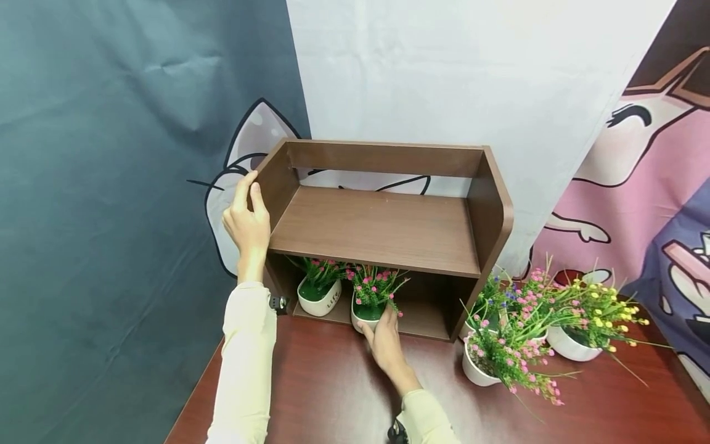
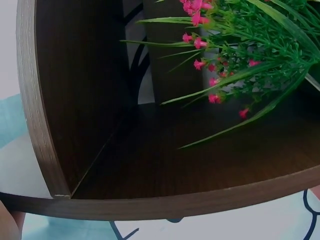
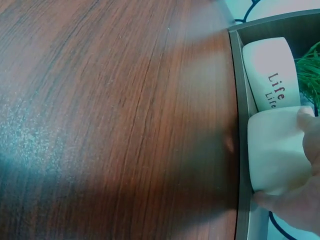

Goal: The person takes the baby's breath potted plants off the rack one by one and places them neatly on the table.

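Observation:
A brown two-tier shelf (image 1: 383,228) stands against the backdrop. My left hand (image 1: 248,219) holds the edge of its left side panel, with the thumb towards the inner side. On the lower tier, my right hand (image 1: 385,345) grips the white pot of a pink-flowered potted plant (image 1: 366,322); fingers and thumb lie on either side of the pot in the right wrist view. Just left of it sits another white-potted pink plant (image 1: 322,302), whose pot bears the word "Life" (image 3: 274,85). The two pots are close together.
On the reddish wooden table (image 1: 327,382), right of the shelf, several potted plants crowd together, including a pink-flowered one (image 1: 479,367) in front and a yellow-flowered one (image 1: 574,345). The shelf's right side panel (image 1: 493,209) rises beside them. Printed cloth (image 1: 138,185) hangs behind.

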`<state>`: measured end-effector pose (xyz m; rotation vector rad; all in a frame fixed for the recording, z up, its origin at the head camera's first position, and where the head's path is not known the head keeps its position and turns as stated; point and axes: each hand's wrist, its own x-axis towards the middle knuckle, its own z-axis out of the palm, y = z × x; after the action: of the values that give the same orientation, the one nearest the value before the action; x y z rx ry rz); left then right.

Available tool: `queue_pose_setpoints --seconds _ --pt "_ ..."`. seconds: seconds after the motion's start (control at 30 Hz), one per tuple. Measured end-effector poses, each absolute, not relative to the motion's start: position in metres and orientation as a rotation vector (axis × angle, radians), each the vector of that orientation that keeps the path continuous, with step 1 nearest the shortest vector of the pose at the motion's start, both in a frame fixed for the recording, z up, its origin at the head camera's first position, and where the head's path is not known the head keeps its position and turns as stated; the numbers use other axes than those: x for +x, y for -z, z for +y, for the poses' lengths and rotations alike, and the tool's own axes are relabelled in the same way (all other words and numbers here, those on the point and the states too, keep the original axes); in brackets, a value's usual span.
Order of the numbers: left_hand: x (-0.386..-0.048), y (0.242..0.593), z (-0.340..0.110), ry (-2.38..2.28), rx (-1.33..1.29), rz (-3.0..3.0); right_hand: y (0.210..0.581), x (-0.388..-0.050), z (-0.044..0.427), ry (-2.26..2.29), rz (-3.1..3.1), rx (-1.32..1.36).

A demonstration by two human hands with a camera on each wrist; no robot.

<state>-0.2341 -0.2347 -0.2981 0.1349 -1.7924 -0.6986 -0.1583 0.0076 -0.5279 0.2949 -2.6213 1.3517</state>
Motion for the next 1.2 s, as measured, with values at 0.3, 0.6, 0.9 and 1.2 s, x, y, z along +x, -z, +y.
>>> queue_pose_setpoints --seconds 0.3,0.6,0.9,1.2 --pt "-0.238 0.300 -0.232 0.719 0.134 -1.811 0.528 -0.161 0.013 -1.272 -2.699 0.264" --pt "-0.228 0.304 -0.242 0.719 0.164 -1.811 0.527 -0.157 0.006 -1.220 -2.764 0.279" --pt "-0.226 0.301 -0.239 0.722 0.146 -1.821 0.520 -0.147 0.020 -1.170 -2.765 0.323" --pt "-0.232 0.298 -0.237 0.729 0.139 -1.823 0.518 -0.139 0.043 -1.242 -2.722 0.352"
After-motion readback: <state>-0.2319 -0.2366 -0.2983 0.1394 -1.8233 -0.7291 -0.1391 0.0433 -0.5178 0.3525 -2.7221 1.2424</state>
